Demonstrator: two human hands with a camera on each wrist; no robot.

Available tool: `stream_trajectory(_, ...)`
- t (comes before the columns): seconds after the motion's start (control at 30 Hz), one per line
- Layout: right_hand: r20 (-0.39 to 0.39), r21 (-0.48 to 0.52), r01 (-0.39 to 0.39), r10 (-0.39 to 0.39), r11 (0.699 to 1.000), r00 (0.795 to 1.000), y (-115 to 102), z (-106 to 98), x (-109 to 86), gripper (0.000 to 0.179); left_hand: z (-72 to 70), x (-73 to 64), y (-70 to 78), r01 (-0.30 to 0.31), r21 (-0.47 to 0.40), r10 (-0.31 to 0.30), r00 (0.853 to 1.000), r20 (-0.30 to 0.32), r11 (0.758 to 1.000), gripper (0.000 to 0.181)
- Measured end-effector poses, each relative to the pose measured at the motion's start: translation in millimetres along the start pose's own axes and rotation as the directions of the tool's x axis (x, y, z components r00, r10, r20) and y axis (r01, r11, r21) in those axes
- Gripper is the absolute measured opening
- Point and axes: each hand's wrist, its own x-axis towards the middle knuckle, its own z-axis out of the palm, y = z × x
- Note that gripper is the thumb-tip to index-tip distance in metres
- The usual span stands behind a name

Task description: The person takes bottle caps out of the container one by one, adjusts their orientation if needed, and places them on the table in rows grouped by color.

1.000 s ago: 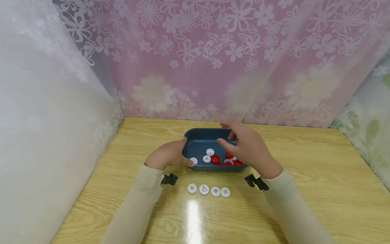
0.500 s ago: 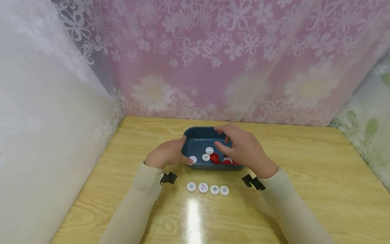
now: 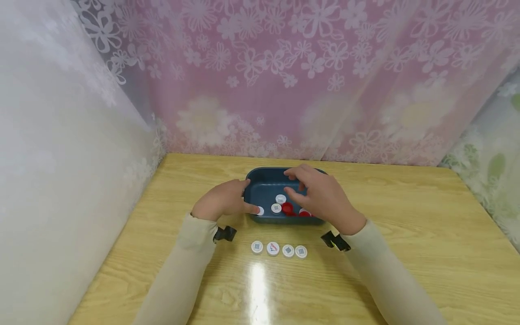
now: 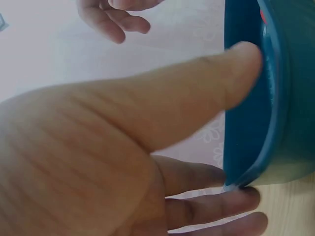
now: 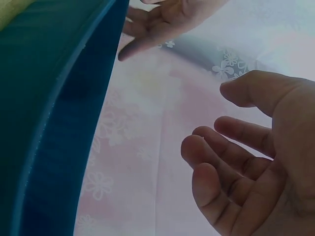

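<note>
A dark blue plastic tray stands on the table, with red and white bottle caps inside. My left hand holds its left end, thumb over the rim and the other fingers at the corner in the left wrist view. By the thumb lies a white cap. Further in are a white cap with a printed square, another white cap and a red cap. Over the tray's right side, my right hand hovers, fingers loosely bent and holding nothing; it hides the caps beneath.
In front of the tray, a row of several white caps with printed tops lies on the wooden table. A floral pink curtain hangs at the table's back edge. Pale sheets stand at left and right.
My right hand has shifted slightly left over the tray, now covering most of the red caps at that end. The left hand stays at the tray's left end.
</note>
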Motion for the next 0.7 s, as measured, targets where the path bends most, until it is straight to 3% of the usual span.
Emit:
stream_trajectory(0.23,0.032,0.001,-0.031,0.031,1.0,0.999,0.3,5.6,-3.0,0.043,7.3,4.7,0.1,-0.036,0.01,0.036,0.999,-0.025,0.999,0.099)
stream_trajectory(0.4,0.06,0.003,-0.041,0.04,0.999,0.997,3.4,9.4,-4.7,0.041,13.9,8.1,-1.5,-0.027,-0.011,0.027,0.999,-0.031,1.0,0.105)
stream_trajectory(0.7,0.076,-0.025,-0.038,0.04,0.999,0.996,7.4,7.0,-2.6,0.037,11.8,10.9,-0.7,-0.031,0.005,0.032,0.997,-0.065,0.999,0.109)
